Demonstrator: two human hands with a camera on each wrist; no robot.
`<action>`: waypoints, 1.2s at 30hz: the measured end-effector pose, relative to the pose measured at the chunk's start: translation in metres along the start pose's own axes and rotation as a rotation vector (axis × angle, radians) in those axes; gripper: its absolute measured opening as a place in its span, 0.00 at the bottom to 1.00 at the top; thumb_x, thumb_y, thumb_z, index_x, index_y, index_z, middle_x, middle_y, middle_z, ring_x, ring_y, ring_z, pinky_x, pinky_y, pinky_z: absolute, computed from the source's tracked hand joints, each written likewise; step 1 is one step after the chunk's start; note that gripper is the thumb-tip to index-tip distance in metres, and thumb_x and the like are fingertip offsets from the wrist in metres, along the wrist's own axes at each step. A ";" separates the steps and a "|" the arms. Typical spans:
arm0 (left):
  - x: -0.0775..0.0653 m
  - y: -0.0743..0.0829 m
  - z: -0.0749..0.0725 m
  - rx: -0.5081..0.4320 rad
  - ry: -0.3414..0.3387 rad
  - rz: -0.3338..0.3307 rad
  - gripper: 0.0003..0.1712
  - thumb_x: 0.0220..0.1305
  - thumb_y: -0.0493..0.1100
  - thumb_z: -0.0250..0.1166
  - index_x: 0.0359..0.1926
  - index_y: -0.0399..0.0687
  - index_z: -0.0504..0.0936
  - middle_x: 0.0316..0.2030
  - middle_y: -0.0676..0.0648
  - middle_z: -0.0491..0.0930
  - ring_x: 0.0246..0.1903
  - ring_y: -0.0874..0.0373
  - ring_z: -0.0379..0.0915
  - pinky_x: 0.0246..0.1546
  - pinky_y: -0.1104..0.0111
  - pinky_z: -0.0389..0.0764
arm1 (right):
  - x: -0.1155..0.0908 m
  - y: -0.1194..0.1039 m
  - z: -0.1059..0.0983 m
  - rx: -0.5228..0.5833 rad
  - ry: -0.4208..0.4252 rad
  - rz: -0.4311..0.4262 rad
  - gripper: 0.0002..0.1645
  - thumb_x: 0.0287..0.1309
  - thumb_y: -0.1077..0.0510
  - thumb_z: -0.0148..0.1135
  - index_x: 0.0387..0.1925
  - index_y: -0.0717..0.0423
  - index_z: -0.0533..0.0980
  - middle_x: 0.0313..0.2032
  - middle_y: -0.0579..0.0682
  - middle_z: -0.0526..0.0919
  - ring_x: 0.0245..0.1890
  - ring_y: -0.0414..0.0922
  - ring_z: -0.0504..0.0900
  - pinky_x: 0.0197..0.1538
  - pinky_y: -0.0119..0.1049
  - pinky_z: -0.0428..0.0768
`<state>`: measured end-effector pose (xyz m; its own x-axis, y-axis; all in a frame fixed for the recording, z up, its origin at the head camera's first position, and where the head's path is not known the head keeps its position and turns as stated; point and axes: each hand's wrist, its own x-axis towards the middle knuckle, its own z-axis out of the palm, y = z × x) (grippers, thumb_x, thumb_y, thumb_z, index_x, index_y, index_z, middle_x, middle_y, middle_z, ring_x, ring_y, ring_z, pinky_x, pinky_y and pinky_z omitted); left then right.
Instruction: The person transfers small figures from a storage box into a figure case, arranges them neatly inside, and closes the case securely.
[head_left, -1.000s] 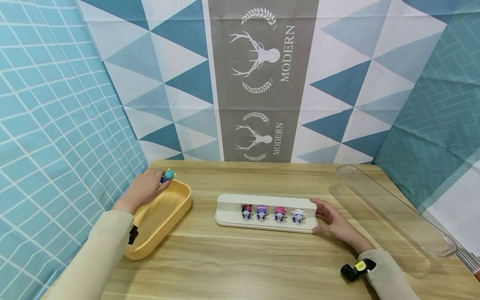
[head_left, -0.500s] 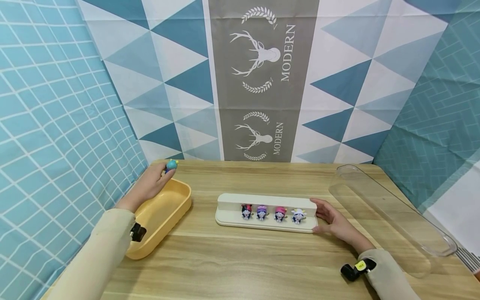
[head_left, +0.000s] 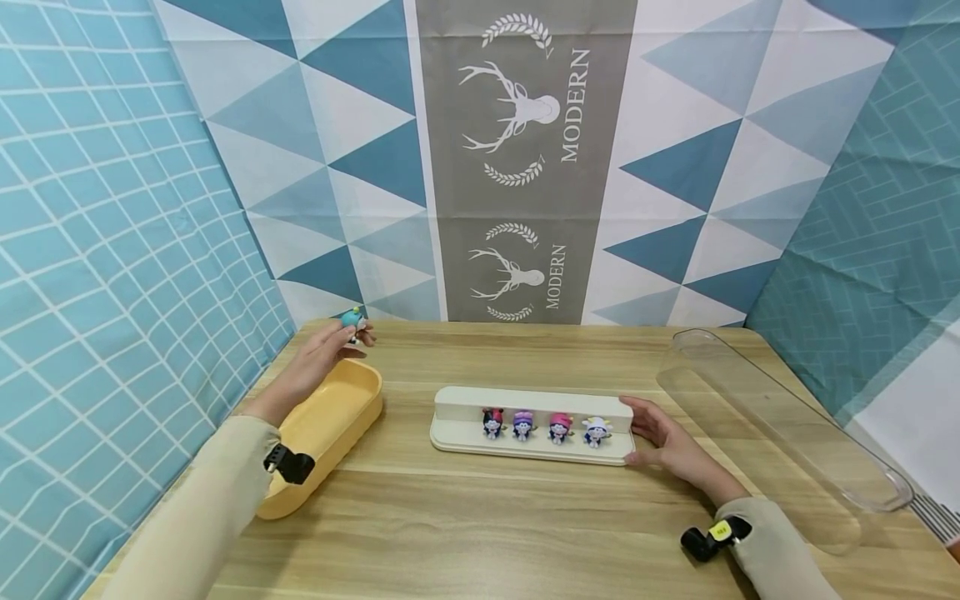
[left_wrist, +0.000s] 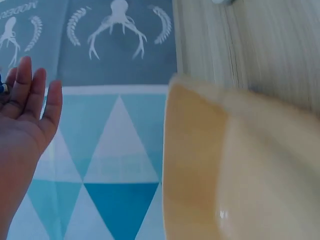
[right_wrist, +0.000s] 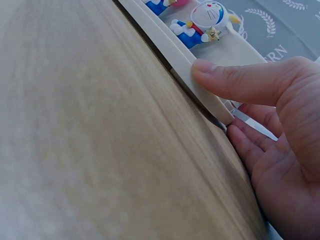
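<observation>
My left hand [head_left: 311,364] is raised over the far end of the yellow bin [head_left: 375,408], pinching a small figurine [head_left: 351,319] with a teal hat. In the left wrist view the palm of the left hand [left_wrist: 25,117] faces up and the figurine is mostly out of frame. A cream stepped display stand [head_left: 459,432] lies mid-table. On it, in a row, are figurines with a red-and-black hat [head_left: 492,423], a purple hat [head_left: 523,426], a pink hat [head_left: 560,429] and a white hat [head_left: 597,432]. My right hand [head_left: 675,450] grips the stand's right end, thumb on the front rim.
A long clear plastic cover [head_left: 780,417] lies slanted at the table's right side. Patterned cloth [head_left: 517,167] hangs behind the wooden table [head_left: 510,525]. Blue tiled cloth [head_left: 112,250] stands close on the left, beside the bin.
My left hand has lifted the teal-hatted figurine up from the bin's far rim, moving slightly right and turning it so its face shows. The right hand and stand have not moved.
</observation>
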<state>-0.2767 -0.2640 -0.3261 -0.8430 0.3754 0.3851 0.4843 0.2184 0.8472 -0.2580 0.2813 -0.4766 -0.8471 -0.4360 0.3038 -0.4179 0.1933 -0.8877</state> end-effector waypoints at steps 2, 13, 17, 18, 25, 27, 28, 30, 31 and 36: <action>0.001 -0.001 0.002 -0.109 -0.025 0.027 0.18 0.82 0.46 0.40 0.56 0.47 0.75 0.46 0.45 0.75 0.50 0.63 0.73 0.49 0.72 0.78 | 0.000 0.000 0.000 -0.001 0.000 -0.001 0.56 0.44 0.72 0.75 0.72 0.70 0.55 0.62 0.73 0.66 0.58 0.27 0.71 0.59 0.21 0.69; 0.008 0.004 0.023 -0.646 -0.170 0.063 0.25 0.82 0.38 0.36 0.56 0.48 0.81 0.41 0.50 0.80 0.53 0.59 0.76 0.52 0.65 0.79 | 0.000 0.001 -0.001 -0.008 -0.002 -0.003 0.56 0.44 0.72 0.75 0.72 0.70 0.55 0.63 0.73 0.65 0.58 0.27 0.70 0.59 0.21 0.69; 0.011 0.004 0.030 -0.796 -0.239 0.062 0.26 0.82 0.39 0.34 0.59 0.43 0.79 0.43 0.48 0.79 0.55 0.58 0.75 0.54 0.63 0.78 | 0.000 0.001 -0.001 -0.012 -0.003 -0.005 0.56 0.45 0.72 0.75 0.72 0.70 0.55 0.63 0.73 0.66 0.58 0.27 0.70 0.59 0.21 0.68; 0.012 0.004 0.032 -0.827 -0.256 0.058 0.26 0.82 0.39 0.34 0.60 0.42 0.78 0.44 0.48 0.79 0.55 0.57 0.75 0.55 0.63 0.77 | 0.000 0.001 -0.001 -0.013 -0.003 -0.005 0.56 0.44 0.72 0.75 0.72 0.70 0.54 0.63 0.73 0.66 0.58 0.27 0.70 0.59 0.21 0.68; 0.011 0.002 0.049 -0.950 -0.363 0.029 0.27 0.82 0.40 0.29 0.69 0.42 0.69 0.45 0.47 0.76 0.55 0.56 0.74 0.56 0.62 0.75 | 0.000 0.000 -0.001 -0.011 -0.001 0.001 0.56 0.44 0.72 0.75 0.72 0.69 0.55 0.63 0.73 0.66 0.58 0.27 0.70 0.59 0.21 0.68; 0.011 0.000 0.055 -0.959 -0.378 0.013 0.28 0.82 0.40 0.28 0.69 0.44 0.69 0.46 0.47 0.75 0.55 0.56 0.73 0.56 0.63 0.75 | 0.000 0.000 -0.001 -0.011 -0.002 0.002 0.56 0.44 0.72 0.75 0.72 0.69 0.55 0.63 0.73 0.65 0.58 0.27 0.70 0.59 0.21 0.68; 0.011 0.000 0.057 -0.963 -0.387 0.005 0.28 0.82 0.40 0.28 0.69 0.45 0.69 0.46 0.47 0.75 0.54 0.56 0.73 0.55 0.63 0.75 | 0.000 0.000 -0.001 -0.011 -0.003 0.001 0.56 0.44 0.72 0.75 0.72 0.69 0.55 0.63 0.73 0.65 0.58 0.27 0.70 0.59 0.21 0.68; 0.011 -0.002 0.062 -0.975 -0.406 -0.013 0.29 0.82 0.40 0.26 0.68 0.47 0.70 0.47 0.47 0.75 0.53 0.56 0.73 0.55 0.63 0.75 | 0.000 0.001 -0.001 -0.012 -0.004 0.001 0.56 0.44 0.72 0.75 0.72 0.68 0.55 0.63 0.73 0.65 0.58 0.27 0.69 0.59 0.21 0.69; 0.011 -0.003 0.065 -0.983 -0.416 -0.024 0.30 0.82 0.39 0.26 0.68 0.48 0.71 0.47 0.48 0.75 0.52 0.56 0.73 0.54 0.63 0.75 | 0.000 0.001 -0.001 -0.012 -0.004 0.001 0.56 0.44 0.72 0.75 0.72 0.68 0.55 0.64 0.73 0.65 0.58 0.27 0.69 0.59 0.21 0.69; 0.012 -0.006 0.079 -1.035 -0.442 -0.094 0.29 0.81 0.40 0.25 0.67 0.47 0.70 0.45 0.48 0.73 0.44 0.58 0.69 0.48 0.65 0.74 | 0.000 0.001 -0.001 -0.014 -0.001 0.010 0.56 0.44 0.72 0.75 0.73 0.67 0.56 0.64 0.72 0.65 0.58 0.27 0.69 0.59 0.21 0.68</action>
<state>-0.2710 -0.1898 -0.3556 -0.6096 0.7276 0.3146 -0.1768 -0.5117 0.8408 -0.2586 0.2823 -0.4775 -0.8510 -0.4349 0.2945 -0.4139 0.2100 -0.8858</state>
